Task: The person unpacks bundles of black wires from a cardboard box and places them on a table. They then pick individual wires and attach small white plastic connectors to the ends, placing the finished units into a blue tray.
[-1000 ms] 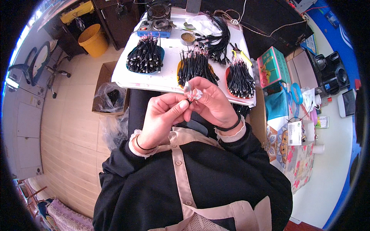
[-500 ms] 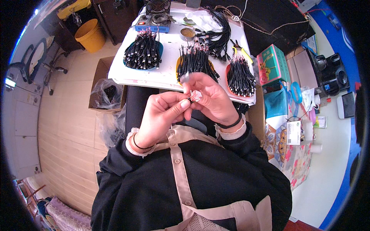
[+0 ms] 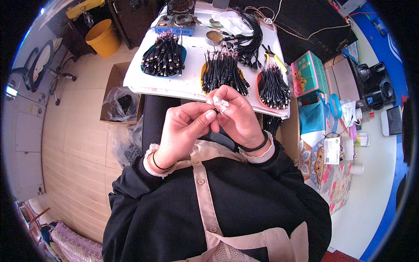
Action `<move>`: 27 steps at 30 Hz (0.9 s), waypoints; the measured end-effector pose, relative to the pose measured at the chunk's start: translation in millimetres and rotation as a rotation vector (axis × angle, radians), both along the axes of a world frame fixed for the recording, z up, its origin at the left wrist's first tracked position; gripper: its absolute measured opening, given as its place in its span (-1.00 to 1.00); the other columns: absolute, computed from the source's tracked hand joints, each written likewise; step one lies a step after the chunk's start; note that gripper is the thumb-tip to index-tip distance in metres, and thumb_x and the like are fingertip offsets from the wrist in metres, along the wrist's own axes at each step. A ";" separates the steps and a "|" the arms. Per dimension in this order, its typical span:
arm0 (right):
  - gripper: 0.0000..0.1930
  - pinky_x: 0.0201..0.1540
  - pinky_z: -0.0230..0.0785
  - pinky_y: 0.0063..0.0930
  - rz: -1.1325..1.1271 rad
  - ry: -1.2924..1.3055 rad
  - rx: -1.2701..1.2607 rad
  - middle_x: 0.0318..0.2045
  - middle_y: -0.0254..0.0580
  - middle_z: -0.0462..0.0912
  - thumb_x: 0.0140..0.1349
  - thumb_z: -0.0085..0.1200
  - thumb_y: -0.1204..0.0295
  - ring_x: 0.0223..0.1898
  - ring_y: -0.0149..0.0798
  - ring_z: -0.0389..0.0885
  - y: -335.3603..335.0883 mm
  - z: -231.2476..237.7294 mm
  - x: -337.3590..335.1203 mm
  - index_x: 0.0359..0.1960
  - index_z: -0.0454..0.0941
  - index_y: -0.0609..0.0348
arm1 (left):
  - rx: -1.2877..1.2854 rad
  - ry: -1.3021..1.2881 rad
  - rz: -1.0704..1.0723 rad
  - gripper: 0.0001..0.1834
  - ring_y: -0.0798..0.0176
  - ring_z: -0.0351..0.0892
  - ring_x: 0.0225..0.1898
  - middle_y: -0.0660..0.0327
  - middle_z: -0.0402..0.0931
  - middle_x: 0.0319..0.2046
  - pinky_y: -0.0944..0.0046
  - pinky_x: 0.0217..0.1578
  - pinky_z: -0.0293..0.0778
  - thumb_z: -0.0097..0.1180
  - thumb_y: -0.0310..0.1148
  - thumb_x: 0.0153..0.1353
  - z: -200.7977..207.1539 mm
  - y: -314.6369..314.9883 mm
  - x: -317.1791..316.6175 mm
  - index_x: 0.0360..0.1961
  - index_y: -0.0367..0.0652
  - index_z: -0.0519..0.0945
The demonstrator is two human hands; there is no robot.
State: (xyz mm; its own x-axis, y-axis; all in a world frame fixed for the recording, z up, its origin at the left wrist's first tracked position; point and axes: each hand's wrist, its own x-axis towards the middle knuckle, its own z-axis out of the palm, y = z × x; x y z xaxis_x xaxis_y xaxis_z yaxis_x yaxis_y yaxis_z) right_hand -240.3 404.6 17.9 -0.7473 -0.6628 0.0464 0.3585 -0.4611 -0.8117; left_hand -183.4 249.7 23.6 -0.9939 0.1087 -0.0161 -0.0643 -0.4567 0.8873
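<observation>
Just short of the table's front edge, my two hands meet. My left hand (image 3: 182, 131) pinches a short black cable (image 3: 215, 110) between thumb and forefinger; most of it is hidden by the fingers. My right hand (image 3: 242, 120) has its fingers curled and pressed round a small crumpled white piece (image 3: 220, 104) with pinkish strands, touching the cable's end. Whether that piece is paper, tape or wire ends I cannot tell. Beyond the hands lie bundles of black cables with pinkish tips: one bundle (image 3: 162, 56) to the left, another bundle (image 3: 223, 72) in the middle, a third bundle (image 3: 274, 87) to the right.
The white table (image 3: 192, 52) carries a blue-based heating device (image 3: 174, 27), a round tin (image 3: 214, 37), yellow-handled pliers (image 3: 275, 56) and loose black cables (image 3: 251, 39). At the right stands a green and pink box (image 3: 309, 73). On the left floor are a cardboard box (image 3: 117, 85) and a yellow bucket (image 3: 103, 39).
My right fingers have come down and closed in on the white piece, where the forefinger was raised and blurred before. My left hand has barely moved.
</observation>
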 end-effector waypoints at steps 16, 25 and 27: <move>-0.75 -0.55 0.16 -0.64 -0.282 0.932 0.724 -0.61 -0.41 0.44 0.31 0.06 0.35 -0.59 -0.58 0.32 7.5 22.5 -5.8 -0.45 0.44 0.27 | -0.089 0.022 -0.047 -0.84 0.62 0.34 -0.55 0.33 0.55 -0.54 0.60 -0.56 0.19 0.08 -0.44 0.30 -4.1 -10.6 -0.9 -0.22 -0.32 0.61; -0.83 -0.45 0.25 -0.59 -0.673 0.582 0.615 -0.60 -0.33 0.43 0.33 0.01 0.38 -0.53 -0.50 0.35 32.4 27.4 -18.4 -0.30 0.48 0.26 | -0.110 -0.091 -0.068 -0.86 0.63 0.29 -0.60 0.34 0.51 -0.58 0.60 -0.60 0.15 0.08 -0.48 0.28 7.8 -21.3 8.6 -0.30 -0.32 0.63; -0.81 -0.38 0.29 -0.60 -0.475 0.777 0.688 -0.50 -0.29 0.49 0.27 0.10 0.36 -0.46 -0.45 0.44 42.4 35.1 -18.1 -0.28 0.49 0.27 | -0.073 -0.119 -0.115 -0.84 0.64 0.23 -0.63 0.33 0.50 -0.61 0.60 -0.63 0.09 0.07 -0.45 0.29 6.7 -26.4 7.3 -0.31 -0.34 0.62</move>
State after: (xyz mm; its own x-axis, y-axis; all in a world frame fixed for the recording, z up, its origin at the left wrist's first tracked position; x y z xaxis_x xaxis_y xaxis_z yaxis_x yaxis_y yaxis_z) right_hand -258.4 447.0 53.0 -0.8572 -0.3847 0.3425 -0.4434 0.2130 -0.8706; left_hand -176.1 223.2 30.3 -0.9656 0.2156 -0.1450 -0.2191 -0.3752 0.9007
